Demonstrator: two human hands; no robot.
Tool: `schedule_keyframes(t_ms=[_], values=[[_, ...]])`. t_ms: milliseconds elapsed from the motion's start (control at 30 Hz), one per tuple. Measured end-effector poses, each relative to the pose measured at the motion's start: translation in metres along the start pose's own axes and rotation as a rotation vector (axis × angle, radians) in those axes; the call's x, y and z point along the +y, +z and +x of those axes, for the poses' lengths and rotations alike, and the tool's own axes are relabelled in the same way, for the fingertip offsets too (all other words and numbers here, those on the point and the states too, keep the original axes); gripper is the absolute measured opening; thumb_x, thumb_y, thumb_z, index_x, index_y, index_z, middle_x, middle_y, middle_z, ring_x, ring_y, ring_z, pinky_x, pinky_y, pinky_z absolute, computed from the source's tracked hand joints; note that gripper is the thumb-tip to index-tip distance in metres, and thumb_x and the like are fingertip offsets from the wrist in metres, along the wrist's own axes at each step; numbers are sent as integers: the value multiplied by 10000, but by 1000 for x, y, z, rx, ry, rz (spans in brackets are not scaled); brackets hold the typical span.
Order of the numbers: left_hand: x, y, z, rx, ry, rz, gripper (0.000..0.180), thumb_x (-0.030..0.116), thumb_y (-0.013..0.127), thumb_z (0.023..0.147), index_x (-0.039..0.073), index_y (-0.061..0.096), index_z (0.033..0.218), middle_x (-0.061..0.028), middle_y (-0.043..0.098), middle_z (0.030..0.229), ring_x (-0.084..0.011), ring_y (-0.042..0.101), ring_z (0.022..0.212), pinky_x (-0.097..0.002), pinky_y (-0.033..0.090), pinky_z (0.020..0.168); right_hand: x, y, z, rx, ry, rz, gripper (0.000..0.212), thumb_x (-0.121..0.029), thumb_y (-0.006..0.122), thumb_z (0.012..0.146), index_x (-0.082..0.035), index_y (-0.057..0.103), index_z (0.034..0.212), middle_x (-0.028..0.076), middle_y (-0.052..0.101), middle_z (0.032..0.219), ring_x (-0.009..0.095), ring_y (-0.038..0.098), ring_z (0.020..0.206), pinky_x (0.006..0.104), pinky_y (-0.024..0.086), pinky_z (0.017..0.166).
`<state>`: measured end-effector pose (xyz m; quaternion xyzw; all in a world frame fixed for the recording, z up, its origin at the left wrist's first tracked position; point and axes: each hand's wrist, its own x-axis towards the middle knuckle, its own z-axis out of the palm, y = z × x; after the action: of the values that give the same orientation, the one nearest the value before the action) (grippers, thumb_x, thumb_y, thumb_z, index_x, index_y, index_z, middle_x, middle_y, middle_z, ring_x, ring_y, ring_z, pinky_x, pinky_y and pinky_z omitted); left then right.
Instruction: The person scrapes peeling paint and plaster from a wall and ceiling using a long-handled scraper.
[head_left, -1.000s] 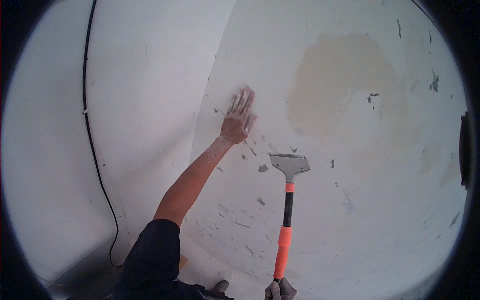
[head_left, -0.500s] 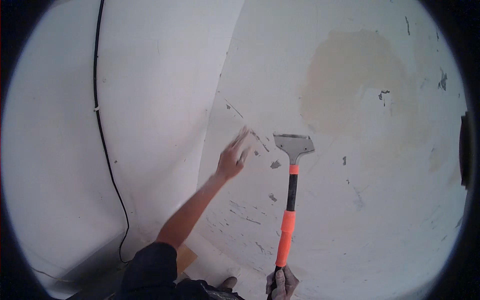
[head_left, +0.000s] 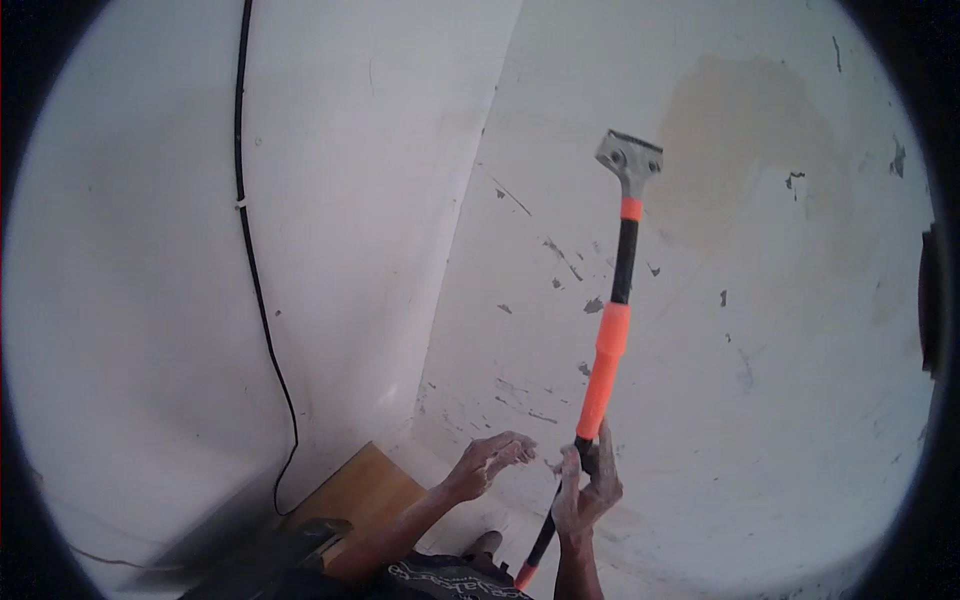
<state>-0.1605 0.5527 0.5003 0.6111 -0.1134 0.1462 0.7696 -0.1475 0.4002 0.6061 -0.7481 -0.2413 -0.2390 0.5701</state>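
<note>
A long-handled scraper [head_left: 603, 370] slants up in front of the wall, with a metal head at its top and orange grips on a black shaft. My right hand [head_left: 590, 490], coated in pale dust, holds the black shaft just below the large orange grip, thumb on one side and fingers on the other. The scraper's head stands off to the left of a tan stain. Left of the shaft, my left hand [head_left: 495, 463] is also dusty, its fingers loosely bent and apart from the scraper, holding nothing that shows.
Grey chips and scratches mark the right-hand wall [head_left: 740, 430], which also has the tan stain [head_left: 710, 120]. A black cable [head_left: 255, 270] runs down the left wall. Below it lies a brown board [head_left: 365, 490]. A shoe [head_left: 484, 545] shows on the floor, and a dark object [head_left: 930, 300] is at the right rim.
The scraper has risen, its head going up and slightly right. My right hand has come up with it. My left hand has dropped from the wall to beside the shaft.
</note>
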Motion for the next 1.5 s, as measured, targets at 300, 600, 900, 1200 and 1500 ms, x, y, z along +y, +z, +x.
schedule_keyframes(t_ms=[300,600,900,1200,1500], values=[[19,-13,-49,-216,-23,146,422,66,674,950,47,556,1354,-116,663,1198,-232,658,1113,-394,536,939,-13,53,19,50,-39,26,539,-41,764,860,46,577,1358,103,714,858,128,666,733,274,543,698],[12,3,-83,-137,-355,-41,281,235,555,1037,37,537,1236,-23,632,906,-113,576,814,-308,486,726,-14,79,39,53,-48,73,497,-75,734,908,29,576,1368,61,667,828,95,595,684,248,514,652],[2,3,-100,249,-293,-148,286,263,451,1080,28,541,1216,38,453,773,-69,410,681,-237,369,627,-3,86,57,-194,56,407,496,-113,642,990,55,492,1432,102,685,892,139,672,686,281,562,622],[16,8,-105,355,-223,-95,281,281,466,1081,38,567,1181,50,460,753,-24,387,600,-189,322,518,-23,82,58,-179,37,488,486,-100,610,1004,52,462,1442,106,682,921,139,668,710,272,557,645],[30,5,-98,270,-114,-23,240,266,481,1075,45,574,1090,54,462,701,-24,380,565,-201,313,494,-55,72,66,-184,18,770,498,-223,482,1077,5,329,1492,110,628,934,109,613,615,259,542,577]])
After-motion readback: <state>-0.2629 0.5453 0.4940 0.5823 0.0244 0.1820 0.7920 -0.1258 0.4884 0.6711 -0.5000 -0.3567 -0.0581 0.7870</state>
